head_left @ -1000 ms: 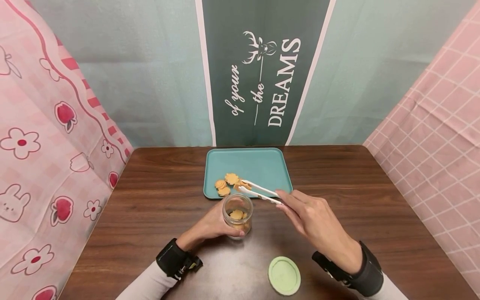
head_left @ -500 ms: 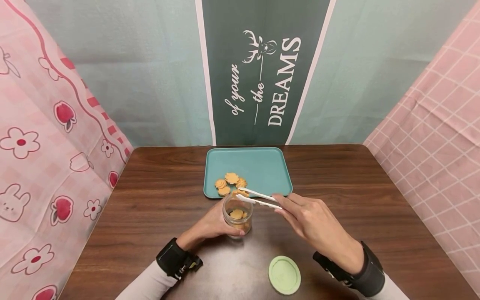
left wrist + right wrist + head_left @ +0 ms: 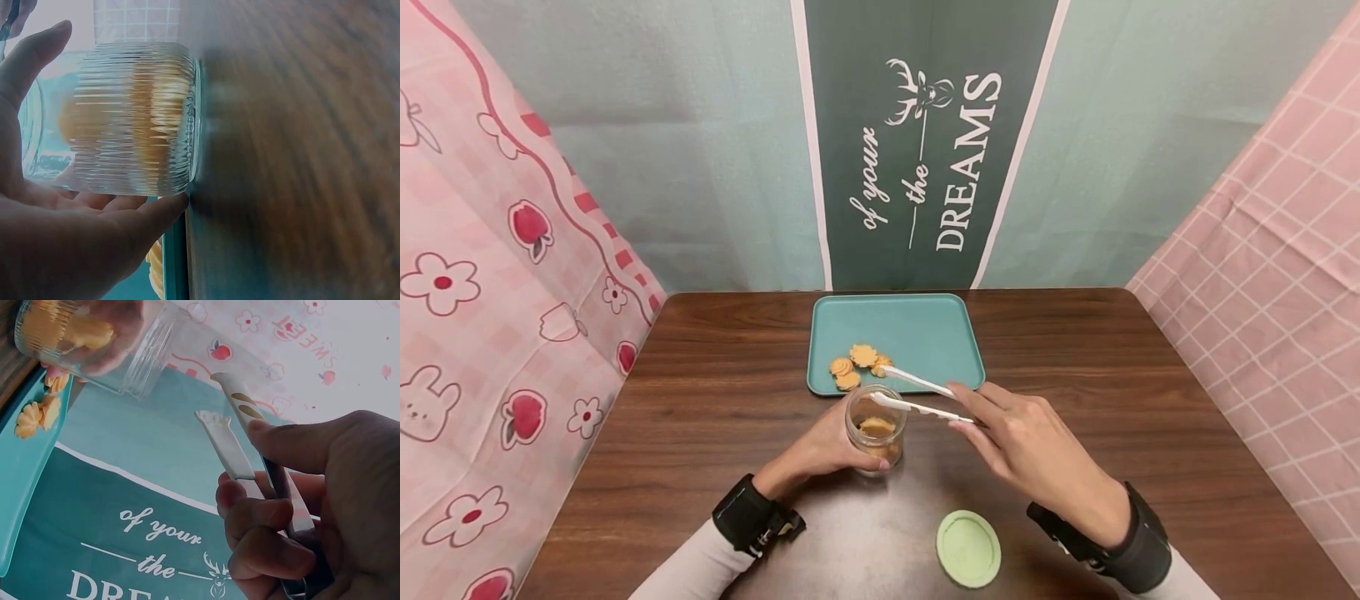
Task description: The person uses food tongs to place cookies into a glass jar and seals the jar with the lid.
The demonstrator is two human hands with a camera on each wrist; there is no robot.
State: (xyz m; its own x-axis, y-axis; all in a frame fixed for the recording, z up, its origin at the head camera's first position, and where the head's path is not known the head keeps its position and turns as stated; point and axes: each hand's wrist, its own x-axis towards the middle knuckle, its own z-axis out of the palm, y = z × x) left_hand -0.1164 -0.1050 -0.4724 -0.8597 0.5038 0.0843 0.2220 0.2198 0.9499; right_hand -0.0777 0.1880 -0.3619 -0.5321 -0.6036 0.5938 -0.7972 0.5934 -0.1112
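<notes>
L hand (image 3: 820,446) curled round the ribbed glass jar (image 3: 876,427), upright on the table just ahead of it. R hand (image 3: 1026,446) pinched white tongs (image 3: 917,396), tips parted and empty over the jar mouth. Cookies (image 3: 857,367) lay on the teal tray (image 3: 925,333) just beyond. Best done w/ jar braced, light squeeze, tips centred before letting go.

A dark brown wooden worktop (image 3: 715,433) fills the near scene. Behind it hangs a pale green backdrop (image 3: 700,150) with a dark green banner (image 3: 925,150) in white lettering. Pink flower-and-strawberry cloth (image 3: 482,292) drapes left; pink checked cloth (image 3: 1277,283) drapes right.
</notes>
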